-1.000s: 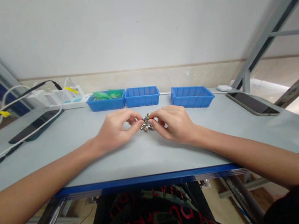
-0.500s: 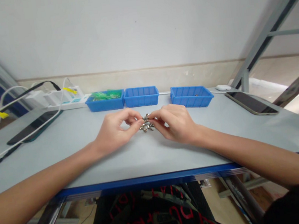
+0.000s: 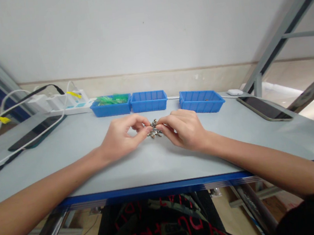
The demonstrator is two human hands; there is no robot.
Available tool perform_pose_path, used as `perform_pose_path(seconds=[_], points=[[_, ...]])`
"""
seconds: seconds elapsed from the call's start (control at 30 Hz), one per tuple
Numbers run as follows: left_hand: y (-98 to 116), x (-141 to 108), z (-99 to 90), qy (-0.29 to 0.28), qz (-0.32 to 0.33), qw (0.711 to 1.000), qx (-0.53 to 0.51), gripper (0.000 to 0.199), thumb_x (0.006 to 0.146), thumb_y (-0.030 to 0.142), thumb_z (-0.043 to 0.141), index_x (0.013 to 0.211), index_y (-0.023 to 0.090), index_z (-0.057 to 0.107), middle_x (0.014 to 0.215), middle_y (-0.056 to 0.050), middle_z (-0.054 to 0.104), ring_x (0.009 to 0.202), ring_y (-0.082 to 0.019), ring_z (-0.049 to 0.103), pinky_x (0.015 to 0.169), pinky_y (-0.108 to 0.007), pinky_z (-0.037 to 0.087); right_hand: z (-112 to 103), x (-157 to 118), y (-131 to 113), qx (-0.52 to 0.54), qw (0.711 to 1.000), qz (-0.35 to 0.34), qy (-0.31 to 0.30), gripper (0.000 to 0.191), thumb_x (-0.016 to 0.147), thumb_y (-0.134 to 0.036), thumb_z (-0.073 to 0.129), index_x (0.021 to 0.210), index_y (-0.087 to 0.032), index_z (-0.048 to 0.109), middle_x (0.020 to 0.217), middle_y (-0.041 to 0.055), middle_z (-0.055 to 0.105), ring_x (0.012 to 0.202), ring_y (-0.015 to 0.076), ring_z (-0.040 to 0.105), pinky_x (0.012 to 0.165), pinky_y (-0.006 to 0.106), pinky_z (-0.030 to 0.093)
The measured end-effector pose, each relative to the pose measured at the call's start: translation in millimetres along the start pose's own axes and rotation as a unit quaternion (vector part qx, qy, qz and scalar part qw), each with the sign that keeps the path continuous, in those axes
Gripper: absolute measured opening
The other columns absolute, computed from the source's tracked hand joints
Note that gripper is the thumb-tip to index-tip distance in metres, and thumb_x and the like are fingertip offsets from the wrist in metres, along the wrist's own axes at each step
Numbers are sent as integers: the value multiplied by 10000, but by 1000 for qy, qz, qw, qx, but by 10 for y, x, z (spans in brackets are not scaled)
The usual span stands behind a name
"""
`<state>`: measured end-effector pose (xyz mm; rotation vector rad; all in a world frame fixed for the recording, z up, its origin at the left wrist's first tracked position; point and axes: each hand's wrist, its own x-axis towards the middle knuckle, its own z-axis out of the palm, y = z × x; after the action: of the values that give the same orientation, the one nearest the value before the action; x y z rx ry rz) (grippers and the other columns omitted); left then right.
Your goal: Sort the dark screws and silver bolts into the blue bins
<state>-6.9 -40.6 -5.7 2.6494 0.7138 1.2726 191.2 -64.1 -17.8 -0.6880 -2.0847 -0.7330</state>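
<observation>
Several small metal parts [image 3: 158, 134] lie in a pile on the grey table, between and partly behind my fingertips. My left hand [image 3: 125, 135] is on the left of the pile, thumb and forefinger pinched together. From the right, my right hand [image 3: 183, 130] meets it in a similar pinch, the two sets of fingertips nearly touching. Something small and metallic shows at the fingertips, but what each hand grips is too small to make out.
Behind the hands stand a blue bin [image 3: 111, 109] with green plastic bags, a middle blue bin [image 3: 149, 105], and a right blue bin [image 3: 201, 106] holding something tiny. Phones lie at left [image 3: 37, 133] and right [image 3: 263, 108]. Cables run from a power strip [image 3: 71, 110].
</observation>
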Motion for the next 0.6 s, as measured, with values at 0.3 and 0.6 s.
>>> perform_pose_path(seconds=[0.3,0.6], points=[[-21,-10,-2,3,3,1000,20,79,790,237,587,789,162,611,612,36,618,552,-79,565,574,-183,444,-15,-10,-7,17,1000,12,-4,172,894,-266,481,849,-142,592,589,-14,597,518,91,494,543,233,342],[-14,-12,3,11,7,1000,24,56,783,210,592,795,161,616,616,37,627,555,-75,566,593,-174,454,-22,-11,-2,36,999,2,-5,98,865,-204,506,841,-142,578,615,-18,601,535,92,496,545,235,341]])
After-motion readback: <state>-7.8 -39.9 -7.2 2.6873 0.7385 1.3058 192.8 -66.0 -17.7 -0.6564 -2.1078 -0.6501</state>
